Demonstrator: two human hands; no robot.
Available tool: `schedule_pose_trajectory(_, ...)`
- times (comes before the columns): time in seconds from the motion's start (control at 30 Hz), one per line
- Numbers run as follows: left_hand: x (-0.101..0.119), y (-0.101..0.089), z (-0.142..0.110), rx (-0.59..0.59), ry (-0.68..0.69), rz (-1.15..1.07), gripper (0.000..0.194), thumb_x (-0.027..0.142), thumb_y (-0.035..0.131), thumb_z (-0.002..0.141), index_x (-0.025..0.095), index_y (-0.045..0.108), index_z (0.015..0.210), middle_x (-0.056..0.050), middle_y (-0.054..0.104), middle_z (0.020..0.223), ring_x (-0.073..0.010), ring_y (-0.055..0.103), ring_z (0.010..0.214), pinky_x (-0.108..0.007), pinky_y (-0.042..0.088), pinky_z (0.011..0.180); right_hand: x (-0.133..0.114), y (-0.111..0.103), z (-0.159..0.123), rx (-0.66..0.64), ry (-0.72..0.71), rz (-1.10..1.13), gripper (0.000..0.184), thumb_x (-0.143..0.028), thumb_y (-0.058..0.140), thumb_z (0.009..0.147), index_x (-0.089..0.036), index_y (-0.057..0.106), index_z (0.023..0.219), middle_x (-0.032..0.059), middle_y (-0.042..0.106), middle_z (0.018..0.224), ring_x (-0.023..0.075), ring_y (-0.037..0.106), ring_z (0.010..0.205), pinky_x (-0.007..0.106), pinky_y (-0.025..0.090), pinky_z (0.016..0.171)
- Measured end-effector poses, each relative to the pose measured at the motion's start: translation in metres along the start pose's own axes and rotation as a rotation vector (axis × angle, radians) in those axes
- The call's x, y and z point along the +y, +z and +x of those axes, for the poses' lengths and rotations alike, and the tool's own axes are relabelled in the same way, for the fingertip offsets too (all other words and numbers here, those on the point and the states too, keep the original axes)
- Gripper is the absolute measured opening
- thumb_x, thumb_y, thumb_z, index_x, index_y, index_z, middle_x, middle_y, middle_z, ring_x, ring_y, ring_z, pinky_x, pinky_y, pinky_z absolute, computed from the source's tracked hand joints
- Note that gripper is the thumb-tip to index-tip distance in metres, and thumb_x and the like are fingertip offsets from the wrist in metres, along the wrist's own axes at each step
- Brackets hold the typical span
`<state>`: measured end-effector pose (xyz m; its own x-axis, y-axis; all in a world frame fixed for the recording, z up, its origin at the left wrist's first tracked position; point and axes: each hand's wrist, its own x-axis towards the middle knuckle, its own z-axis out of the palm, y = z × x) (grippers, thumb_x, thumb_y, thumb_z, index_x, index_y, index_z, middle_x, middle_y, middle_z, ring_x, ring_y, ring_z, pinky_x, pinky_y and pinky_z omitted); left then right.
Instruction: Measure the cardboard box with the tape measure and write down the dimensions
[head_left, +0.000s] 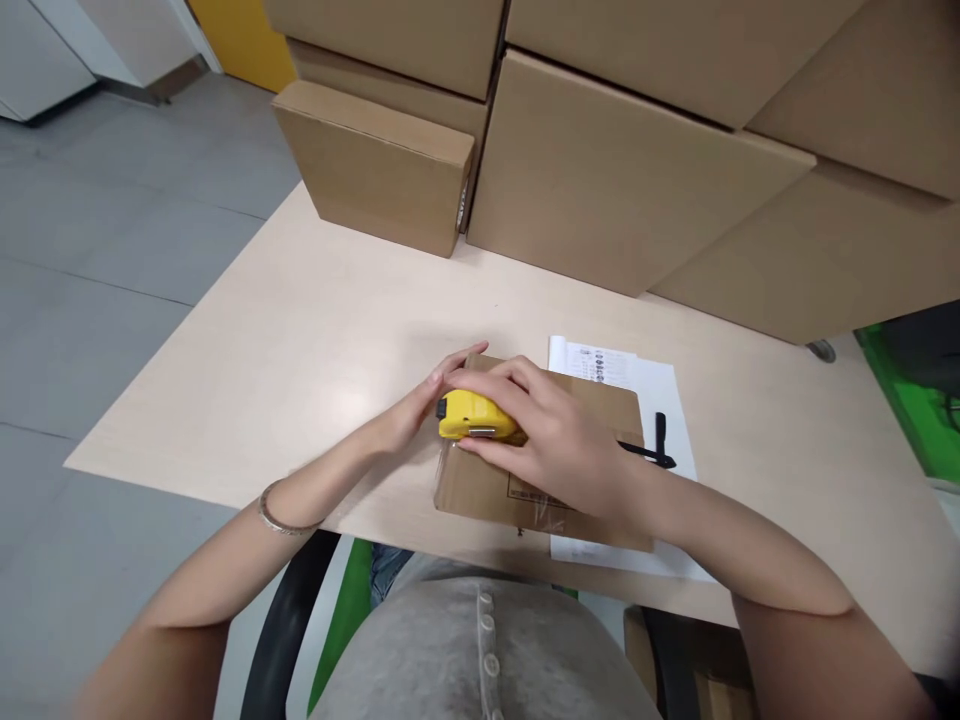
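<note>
A yellow tape measure point(474, 414) is in my right hand point(559, 430), thumb on the near side and fingers over the far side. It sits above the left part of a small brown cardboard box point(487, 490), which has clear tape and printing on it. My left hand point(420, 405) is at the box's left end, fingers stretched along its far corner and close to the tape measure. Whether any blade is pulled out of the tape measure, I cannot tell. Part of the box's top is hidden under my right hand.
White printed sheets point(667, 395) lie partly under the box, with a black pen point(654, 455) to its right. Large cardboard boxes point(600, 180) are stacked along the table's back. A flat carton point(375, 175) stands at the back left of the pale table point(247, 380).
</note>
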<state>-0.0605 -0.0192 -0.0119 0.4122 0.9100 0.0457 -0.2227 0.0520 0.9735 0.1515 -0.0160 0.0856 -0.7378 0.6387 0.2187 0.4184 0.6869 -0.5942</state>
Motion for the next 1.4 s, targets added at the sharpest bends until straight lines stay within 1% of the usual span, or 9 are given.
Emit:
schedule_pose_trajectory(0.2, 0.005, -0.014, 0.003, -0.172, 0.125, 0.27, 0.048, 0.062, 0.065, 0.095, 0.037, 0.07, 0.135, -0.007, 0.049, 0.163, -0.0379, 0.022, 0.166, -0.061, 0.022, 0.134, 0.008, -0.022, -0.039, 0.058, 0.109, -0.064, 0.047, -0.028, 0.074, 0.097, -0.037, 0.061, 0.142, 0.004, 0.075, 0.118, 0.0232, 0.075, 0.1, 0.037, 0.063, 0.085)
schedule_pose_trajectory(0.43, -0.005, -0.023, 0.007, -0.208, 0.151, 0.283, 0.045, 0.052, 0.07, 0.094, 0.041, 0.068, 0.137, -0.008, 0.05, 0.157, -0.0411, 0.022, 0.164, -0.068, 0.02, 0.132, 0.054, -0.086, -0.148, 0.205, 0.374, -0.126, 0.043, -0.037, 0.082, 0.09, -0.035, 0.07, 0.131, 0.007, 0.076, 0.117, 0.029, 0.074, 0.101, 0.044, 0.063, 0.085)
schedule_pose_trajectory(0.6, -0.009, -0.027, 0.008, -0.196, 0.141, 0.268, 0.046, 0.051, 0.074, 0.091, 0.042, 0.069, 0.136, -0.007, 0.044, 0.163, -0.044, 0.024, 0.162, -0.068, 0.03, 0.128, 0.071, -0.089, -0.179, 0.25, 0.476, -0.048, 0.041, -0.037, 0.083, 0.089, -0.033, 0.071, 0.128, 0.0062, 0.074, 0.114, 0.0261, 0.073, 0.102, 0.039, 0.063, 0.083)
schedule_pose_trajectory(0.73, -0.009, -0.028, 0.007, -0.187, 0.153, 0.275, 0.045, 0.053, 0.072, 0.092, 0.044, 0.069, 0.136, -0.006, 0.042, 0.166, -0.0444, 0.026, 0.161, -0.067, 0.037, 0.124, 0.071, -0.079, -0.174, 0.25, 0.47, -0.052, 0.042, -0.041, 0.083, 0.089, -0.032, 0.071, 0.129, 0.0067, 0.074, 0.112, 0.0263, 0.072, 0.101, 0.04, 0.062, 0.081)
schedule_pose_trajectory(0.87, -0.008, -0.028, 0.006, -0.196, 0.134, 0.293, 0.045, 0.053, 0.07, 0.093, 0.046, 0.067, 0.137, -0.005, 0.039, 0.168, -0.0441, 0.025, 0.161, -0.069, 0.03, 0.126, 0.069, -0.084, -0.172, 0.24, 0.536, -0.047, 0.054, -0.047, 0.083, 0.088, -0.029, 0.068, 0.137, 0.0091, 0.074, 0.119, 0.0268, 0.074, 0.1, 0.04, 0.062, 0.08)
schedule_pose_trajectory(0.97, -0.008, -0.028, 0.006, -0.191, 0.134, 0.3, 0.045, 0.054, 0.068, 0.094, 0.045, 0.067, 0.138, -0.005, 0.04, 0.167, -0.0436, 0.023, 0.162, -0.069, 0.023, 0.129, 0.062, -0.092, -0.16, 0.211, 0.492, -0.03, 0.038, -0.047, 0.085, 0.085, -0.028, 0.072, 0.116, 0.0066, 0.075, 0.106, 0.0246, 0.072, 0.089, 0.038, 0.06, 0.074)
schedule_pose_trajectory(1.07, -0.009, -0.029, 0.006, -0.182, 0.145, 0.306, 0.046, 0.055, 0.068, 0.093, 0.043, 0.068, 0.138, -0.006, 0.04, 0.168, -0.043, 0.026, 0.161, -0.068, 0.022, 0.131, 0.05, -0.09, -0.128, 0.147, 0.363, -0.018, 0.027, -0.044, 0.083, 0.088, -0.027, 0.07, 0.105, 0.0035, 0.071, 0.096, 0.0223, 0.07, 0.083, 0.035, 0.058, 0.072)
schedule_pose_trajectory(1.27, -0.014, -0.032, 0.003, -0.171, 0.165, 0.369, 0.048, 0.058, 0.052, 0.102, 0.04, 0.064, 0.145, -0.005, 0.041, 0.169, -0.0393, 0.028, 0.161, -0.065, 0.014, 0.135, 0.022, -0.042, -0.037, -0.081, 0.109, -0.106, 0.023, -0.033, 0.073, 0.098, -0.021, 0.062, 0.114, 0.0074, 0.073, 0.112, 0.0211, 0.072, 0.09, 0.033, 0.058, 0.071)
schedule_pose_trajectory(1.4, -0.014, -0.029, 0.001, -0.142, 0.176, 0.377, 0.062, 0.068, 0.027, 0.106, 0.038, 0.063, 0.147, -0.004, 0.039, 0.171, -0.0371, 0.023, 0.163, -0.062, 0.01, 0.136, 0.005, -0.013, -0.011, -0.16, -0.135, -0.389, 0.02, -0.015, 0.047, 0.106, -0.019, 0.063, 0.117, 0.0102, 0.075, 0.115, 0.0232, 0.075, 0.098, 0.032, 0.051, 0.057)
